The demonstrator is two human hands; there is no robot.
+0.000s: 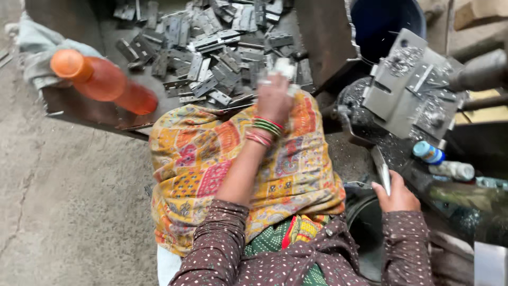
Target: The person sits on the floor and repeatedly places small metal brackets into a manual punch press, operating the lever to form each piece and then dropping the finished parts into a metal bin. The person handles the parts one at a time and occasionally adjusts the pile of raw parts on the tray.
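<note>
- The left hand [274,98] is stretched forward over the knee, its grip closed on a small pale metal piece [286,68] at the edge of the hinge pile [211,47].
- The pile lies in a dark tray [79,114] just ahead, within easy reach.
- The right hand [397,195] grips a flat metal strip [382,168] beside the drilling jig [410,87].
- An orange bottle [103,82] lies on the tray's left side.

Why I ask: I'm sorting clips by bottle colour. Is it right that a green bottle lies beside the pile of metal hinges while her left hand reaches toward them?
Not quite: the bottle is orange, not green, as the head view shows. It does lie beside the hinges, and the left hand reaches toward them.
</note>
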